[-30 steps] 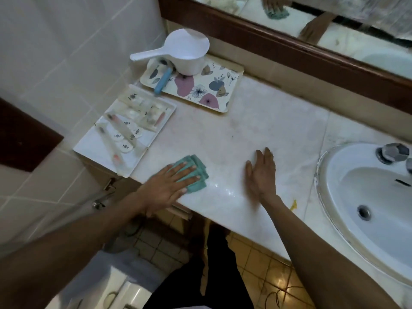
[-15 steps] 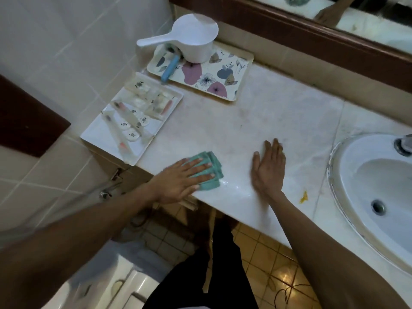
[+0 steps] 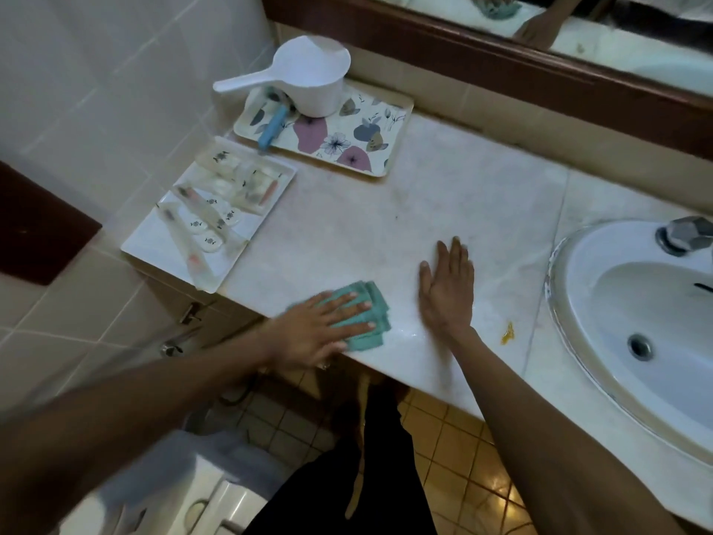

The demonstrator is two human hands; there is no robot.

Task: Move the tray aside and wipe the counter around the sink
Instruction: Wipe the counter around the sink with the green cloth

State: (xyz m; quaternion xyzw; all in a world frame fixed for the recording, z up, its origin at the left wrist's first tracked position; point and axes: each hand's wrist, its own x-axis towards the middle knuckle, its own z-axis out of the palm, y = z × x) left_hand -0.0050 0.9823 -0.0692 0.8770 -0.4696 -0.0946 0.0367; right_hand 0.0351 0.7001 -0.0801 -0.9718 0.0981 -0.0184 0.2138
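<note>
A folded teal cloth (image 3: 372, 303) lies near the front edge of the pale marble counter (image 3: 443, 187). My left hand (image 3: 320, 330) presses flat on the cloth with straight fingers. My right hand (image 3: 447, 287) rests flat on the bare counter just right of the cloth. The flowered tray (image 3: 347, 144) sits at the back left against the wall, carrying a white scoop (image 3: 308, 77) and a blue tube (image 3: 272, 125). The white sink (image 3: 636, 314) is set into the counter at the right.
A white tray of wrapped toiletries (image 3: 154, 249) sits at the counter's left end, overhanging the edge. A yellow smear (image 3: 508, 333) marks the counter left of the sink. The tap (image 3: 685, 233) stands behind the basin. A wood-framed mirror (image 3: 501, 59) runs along the back.
My left hand and the cloth have shifted slightly along the front edge. The right hand has stayed flat beside it. The view has moved a little.
</note>
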